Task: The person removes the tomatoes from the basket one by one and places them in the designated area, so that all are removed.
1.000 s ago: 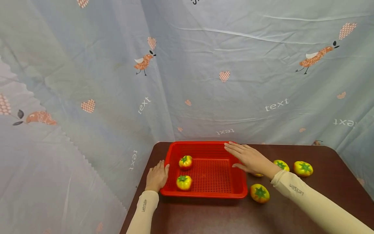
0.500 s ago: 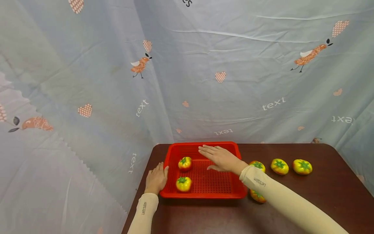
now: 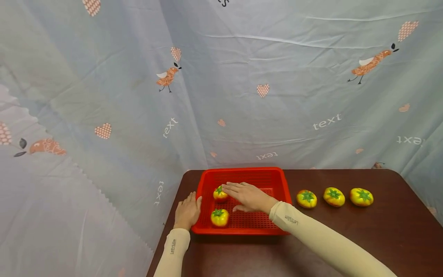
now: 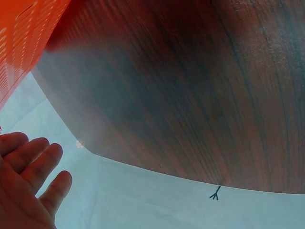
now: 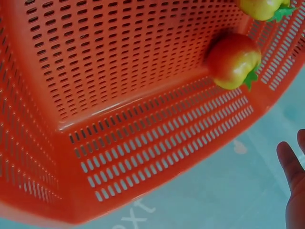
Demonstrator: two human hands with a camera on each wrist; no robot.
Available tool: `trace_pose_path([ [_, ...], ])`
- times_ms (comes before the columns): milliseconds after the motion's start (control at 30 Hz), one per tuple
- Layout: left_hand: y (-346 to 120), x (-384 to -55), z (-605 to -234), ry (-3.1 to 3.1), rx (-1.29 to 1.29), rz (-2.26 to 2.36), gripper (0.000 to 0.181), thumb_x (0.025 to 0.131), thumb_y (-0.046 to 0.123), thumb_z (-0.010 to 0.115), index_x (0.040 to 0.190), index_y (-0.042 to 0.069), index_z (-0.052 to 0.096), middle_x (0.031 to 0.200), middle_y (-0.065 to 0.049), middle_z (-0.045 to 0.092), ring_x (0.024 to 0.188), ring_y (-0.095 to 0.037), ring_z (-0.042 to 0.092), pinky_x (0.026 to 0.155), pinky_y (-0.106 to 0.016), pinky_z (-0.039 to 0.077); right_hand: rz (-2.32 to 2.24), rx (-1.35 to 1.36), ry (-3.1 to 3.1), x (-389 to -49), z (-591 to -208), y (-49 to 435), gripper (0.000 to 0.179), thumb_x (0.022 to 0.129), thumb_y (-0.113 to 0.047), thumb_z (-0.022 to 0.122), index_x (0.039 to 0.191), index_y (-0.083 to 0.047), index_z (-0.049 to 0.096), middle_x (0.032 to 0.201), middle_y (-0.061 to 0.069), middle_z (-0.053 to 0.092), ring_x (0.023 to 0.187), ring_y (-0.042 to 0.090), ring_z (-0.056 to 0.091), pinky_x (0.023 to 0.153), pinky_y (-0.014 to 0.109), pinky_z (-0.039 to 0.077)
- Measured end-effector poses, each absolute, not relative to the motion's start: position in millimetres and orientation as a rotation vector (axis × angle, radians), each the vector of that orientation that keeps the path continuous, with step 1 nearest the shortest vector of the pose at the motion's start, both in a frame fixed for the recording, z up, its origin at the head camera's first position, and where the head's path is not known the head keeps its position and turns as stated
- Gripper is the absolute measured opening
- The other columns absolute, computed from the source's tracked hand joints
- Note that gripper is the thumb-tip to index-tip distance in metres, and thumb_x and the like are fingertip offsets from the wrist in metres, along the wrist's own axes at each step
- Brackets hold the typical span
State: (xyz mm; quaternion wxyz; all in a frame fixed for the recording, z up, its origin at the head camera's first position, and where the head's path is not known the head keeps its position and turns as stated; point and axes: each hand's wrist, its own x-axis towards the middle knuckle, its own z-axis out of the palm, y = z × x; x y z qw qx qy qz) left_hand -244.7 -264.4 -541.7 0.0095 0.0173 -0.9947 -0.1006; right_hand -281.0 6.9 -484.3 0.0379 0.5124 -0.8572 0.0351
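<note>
A red plastic basket (image 3: 242,232) with slotted walls stands on the dark table. Inside it, toward the left, sit two yellow-and-red tomato-like fruits with green leafy tops, a far one (image 3: 220,195) and a near one (image 3: 219,218). My right hand (image 3: 247,198) is over the basket, palm down, fingers extended and holding nothing. Its fingertips overlap the far fruit in the head view. My left hand (image 3: 187,211) lies along the basket's left rim, fingers straight. In the left wrist view its fingers (image 4: 35,164) appear just off the basket's outer wall (image 4: 28,38).
To the right of the basket, three similar fruits stand in a row on the brown table (image 3: 346,238): one near the basket (image 3: 306,199), a middle one (image 3: 333,197) and a right one (image 3: 361,197). A patterned grey-blue curtain (image 3: 242,127) hangs behind and at the left.
My right hand has moved left from the basket's right rim to above the fruits inside, uncovering the row. A fruit by the basket's near right corner is now behind my right sleeve. Left hand stays.
</note>
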Motion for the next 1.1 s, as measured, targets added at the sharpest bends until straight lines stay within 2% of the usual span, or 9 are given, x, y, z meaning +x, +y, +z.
trace_pose_path([
  [233, -265, -245, -542, -3.091, 0.051, -0.312, 0.057, 0.106, 0.036, 0.03, 0.144, -0.006, 0.042, 0.145, -0.025, 0.048, 0.132, -0.039, 0.048, 0.108, -0.054, 0.036, 0.019, 1.614, -2.591, -279, -493, -12, 0.081, 0.086, -0.041, 0.073, 0.152, -0.012, 0.036, 0.157, 0.004, 0.039, 0.145, 0.022, 0.037, 0.109, 0.044, 0.043],
  [433, -265, -244, -543, -3.102, 0.06, -0.333, 0.058, 0.107, 0.037, 0.03, 0.144, -0.006, 0.041, 0.145, -0.025, 0.048, 0.132, -0.039, 0.048, 0.109, -0.055, 0.036, -0.087, 1.659, -2.567, -275, -501, -26, 0.079, 0.086, -0.042, 0.073, 0.151, -0.014, 0.039, 0.155, 0.0, 0.04, 0.144, 0.017, 0.037, 0.113, 0.039, 0.039],
  [733, -263, -246, -542, -3.094, 0.047, -0.323, 0.058, 0.107, 0.037, 0.029, 0.143, -0.006, 0.042, 0.145, -0.024, 0.049, 0.131, -0.039, 0.049, 0.109, -0.054, 0.036, -0.11, 1.682, -2.588, -272, -509, -38, 0.077, 0.086, -0.04, 0.074, 0.15, -0.013, 0.04, 0.155, 0.0, 0.041, 0.144, 0.018, 0.037, 0.113, 0.041, 0.039],
  [1100, -263, -244, -541, -3.094, 0.07, -0.334, 0.057, 0.106, 0.038, 0.031, 0.144, -0.004, 0.043, 0.146, -0.023, 0.048, 0.132, -0.038, 0.049, 0.11, -0.054, 0.036, -0.132, 1.695, -2.663, -271, -521, -42, 0.078, 0.085, -0.049, 0.07, 0.149, -0.012, 0.042, 0.154, -0.001, 0.043, 0.144, 0.015, 0.037, 0.114, 0.038, 0.037],
])
